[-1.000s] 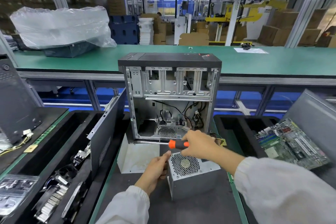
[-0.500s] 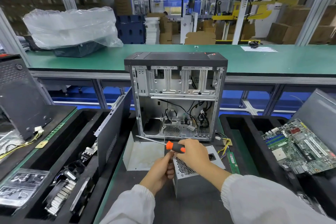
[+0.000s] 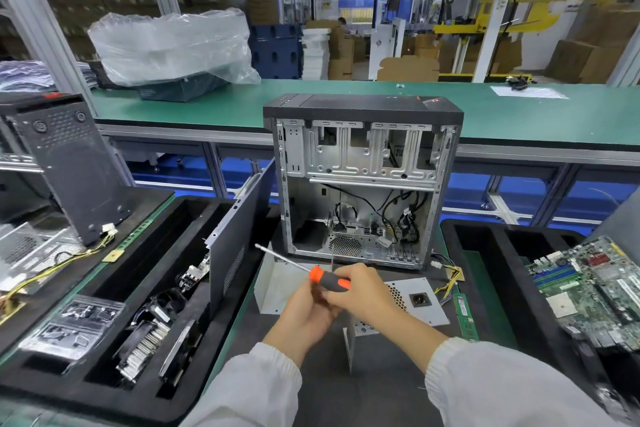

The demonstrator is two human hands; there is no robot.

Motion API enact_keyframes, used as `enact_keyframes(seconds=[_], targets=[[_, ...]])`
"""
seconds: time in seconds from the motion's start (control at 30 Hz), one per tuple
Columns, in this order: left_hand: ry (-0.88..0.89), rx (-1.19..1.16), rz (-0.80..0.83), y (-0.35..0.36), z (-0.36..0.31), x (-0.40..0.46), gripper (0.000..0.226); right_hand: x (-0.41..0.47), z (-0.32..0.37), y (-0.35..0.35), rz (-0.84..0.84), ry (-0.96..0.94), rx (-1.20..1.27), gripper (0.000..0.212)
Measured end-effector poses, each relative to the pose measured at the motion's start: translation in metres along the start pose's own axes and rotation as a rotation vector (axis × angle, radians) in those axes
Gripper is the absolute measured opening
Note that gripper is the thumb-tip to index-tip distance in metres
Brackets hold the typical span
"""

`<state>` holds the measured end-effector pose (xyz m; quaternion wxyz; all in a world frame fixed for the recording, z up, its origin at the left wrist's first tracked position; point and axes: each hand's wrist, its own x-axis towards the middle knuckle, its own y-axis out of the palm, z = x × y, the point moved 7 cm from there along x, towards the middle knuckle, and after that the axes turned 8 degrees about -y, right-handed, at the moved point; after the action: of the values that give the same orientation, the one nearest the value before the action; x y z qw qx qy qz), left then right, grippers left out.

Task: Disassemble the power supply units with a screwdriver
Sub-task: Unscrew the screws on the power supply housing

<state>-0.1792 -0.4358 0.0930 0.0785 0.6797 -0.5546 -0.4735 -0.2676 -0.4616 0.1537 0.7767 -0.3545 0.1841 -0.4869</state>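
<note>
Screwdriver (image 3: 325, 279), orange-and-black handle: gripped in right hand (image 3: 360, 291), shaft pointing up-left. Left hand (image 3: 306, 314): fingers curled against the right; contents cannot be told. Power supply unit (image 3: 412, 303): grey, on the dark surface (image 3: 322, 388) beneath both hands, before open computer case (image 3: 363, 180).

Your two hands meet at frame center, sleeved forearms coming in from 6 and 4 o'clock. Right hand (image 3: 360, 291) curls round the screwdriver (image 3: 323, 279) handle, shaft pointing toward 10 o'clock. Left hand (image 3: 306, 310) sits just under it at 7 o'clock, fingers curled, touching the right; what they pinch is hidden.
</note>
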Motion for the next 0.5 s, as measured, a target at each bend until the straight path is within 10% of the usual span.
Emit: enact_keyframes(seconds=[0.13,0.33,0.5], targets=[[0.028,-0.044,-0.05,-0.033,-0.01,0.002,0.022,0.001,0.003,0.0,-0.026,-0.013,-0.046,0.022],[0.21,0.94,-0.547,-0.156,-0.025,0.0,0.027,-0.003,-0.024,-0.004,-0.044,-0.006,0.17,0.018],[0.317,1.407,-0.508,-0.151,-0.022,0.003,0.021,-0.007,-0.028,-0.004,-0.095,-0.021,0.19,0.021]])
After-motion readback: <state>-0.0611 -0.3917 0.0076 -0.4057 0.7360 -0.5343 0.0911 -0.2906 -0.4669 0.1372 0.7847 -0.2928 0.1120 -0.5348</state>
